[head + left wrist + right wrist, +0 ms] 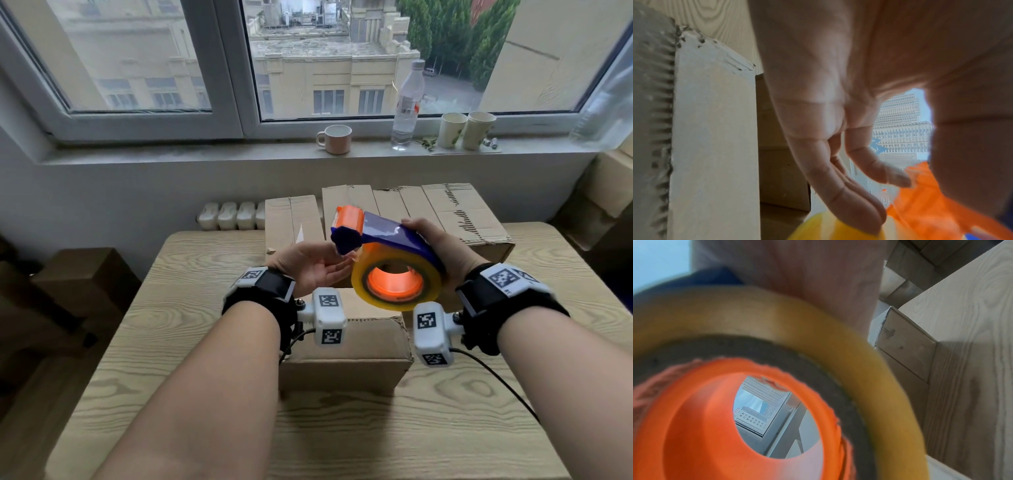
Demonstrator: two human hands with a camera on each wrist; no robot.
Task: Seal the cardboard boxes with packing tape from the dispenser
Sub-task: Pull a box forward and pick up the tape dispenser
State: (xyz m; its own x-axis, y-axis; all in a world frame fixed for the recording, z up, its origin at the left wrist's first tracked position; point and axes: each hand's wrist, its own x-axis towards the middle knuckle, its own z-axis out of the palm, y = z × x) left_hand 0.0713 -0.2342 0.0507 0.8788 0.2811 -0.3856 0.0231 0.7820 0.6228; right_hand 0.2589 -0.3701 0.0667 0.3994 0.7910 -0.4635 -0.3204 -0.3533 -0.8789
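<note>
My right hand (pixel 431 246) grips a blue and orange tape dispenser (pixel 383 236) holding a yellowish roll of tape (pixel 397 274), lifted above the table. In the right wrist view the tape roll (pixel 818 318) and its orange hub (pixel 694 418) fill the picture. My left hand (pixel 318 267) is palm up with relaxed fingers (pixel 849 194) reaching to the roll's left side under the dispenser's blue front end. A closed cardboard box (pixel 346 356) sits on the table right below both hands. Further cardboard boxes (pixel 455 212) lie behind it.
The wooden table (pixel 171 342) has bare surface left and right of the box. On the windowsill stand a mug (pixel 335 138), a plastic bottle (pixel 407 106) and two paper cups (pixel 466 130). More boxes stand at the far right (pixel 606 192) and on the floor at left (pixel 82 277).
</note>
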